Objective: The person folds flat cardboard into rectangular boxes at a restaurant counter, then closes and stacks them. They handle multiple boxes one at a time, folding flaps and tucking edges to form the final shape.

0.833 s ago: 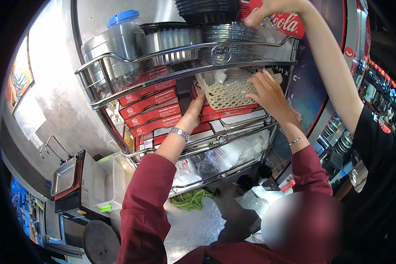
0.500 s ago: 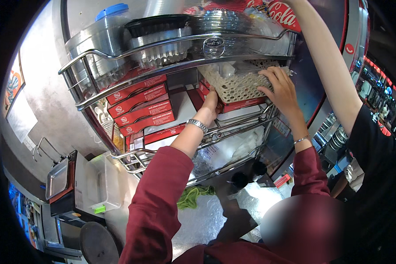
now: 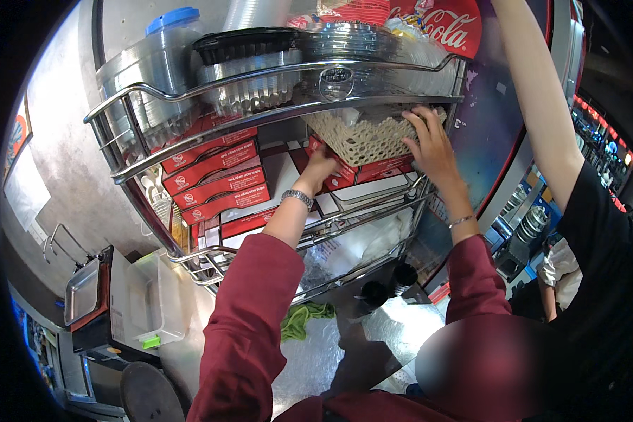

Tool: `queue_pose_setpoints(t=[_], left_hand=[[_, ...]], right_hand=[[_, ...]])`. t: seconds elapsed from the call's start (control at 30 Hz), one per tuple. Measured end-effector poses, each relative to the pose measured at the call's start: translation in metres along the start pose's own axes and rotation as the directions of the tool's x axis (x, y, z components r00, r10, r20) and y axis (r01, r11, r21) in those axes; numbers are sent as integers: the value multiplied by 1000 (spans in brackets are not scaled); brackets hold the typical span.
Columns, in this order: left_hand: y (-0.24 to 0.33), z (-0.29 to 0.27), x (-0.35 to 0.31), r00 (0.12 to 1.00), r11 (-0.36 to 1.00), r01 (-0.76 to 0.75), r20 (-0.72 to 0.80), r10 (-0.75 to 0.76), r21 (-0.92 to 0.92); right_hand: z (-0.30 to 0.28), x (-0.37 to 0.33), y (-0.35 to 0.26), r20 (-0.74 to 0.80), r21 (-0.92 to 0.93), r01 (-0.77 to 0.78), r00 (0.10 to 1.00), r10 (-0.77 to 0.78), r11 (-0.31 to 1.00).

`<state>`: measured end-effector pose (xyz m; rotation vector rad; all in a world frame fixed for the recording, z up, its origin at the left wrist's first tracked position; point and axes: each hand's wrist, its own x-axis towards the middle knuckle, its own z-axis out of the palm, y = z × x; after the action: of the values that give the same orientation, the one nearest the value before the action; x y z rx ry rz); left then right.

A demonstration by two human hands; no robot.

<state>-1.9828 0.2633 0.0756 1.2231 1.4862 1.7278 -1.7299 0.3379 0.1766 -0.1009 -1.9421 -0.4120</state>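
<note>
A cream plastic basket [image 3: 373,141] with an openwork lattice wall sits on a red cardboard box [image 3: 373,171] on the rack's middle shelf. My right hand [image 3: 435,151] has its fingers over the basket's right rim and its thumb at the front wall. Lower and to the left, my left hand [image 3: 318,172] grips the left end of the red box, just below the basket; some of its fingertips are hidden. Clear plastic packaging shows in the basket, its contents partly hidden by the shelf above.
Several red boxes [image 3: 221,174] are stacked left on the metal rack [image 3: 239,132]. Clear plastic containers [image 3: 250,81] fill the upper shelf. Another person's arm [image 3: 541,91] reaches up at the right. Below lie a green cloth [image 3: 304,320] and black cups [image 3: 374,292]; a clear bin [image 3: 158,299] stands left.
My left hand has shifted from the basket's lower left corner to the end of the red box, which now shows more. My right hand stays at the basket. The view has moved slightly.
</note>
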Motion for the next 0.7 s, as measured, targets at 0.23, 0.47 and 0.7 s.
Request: queue_pose_setpoints(t=[0.23, 0.47, 0.7], left_hand=[[-16, 43, -5, 986, 516, 137, -68, -150, 846], [-27, 19, 20, 964, 645, -262, 170, 203, 718], [-27, -5, 27, 899, 776, -433, 279, 337, 459]], right_hand=[[24, -57, -35, 338, -159, -356, 857, 390, 921], [68, -60, 6, 565, -289, -404, 660, 495, 868], [125, -68, 35, 599, -211, -291, 716, 359, 933]])
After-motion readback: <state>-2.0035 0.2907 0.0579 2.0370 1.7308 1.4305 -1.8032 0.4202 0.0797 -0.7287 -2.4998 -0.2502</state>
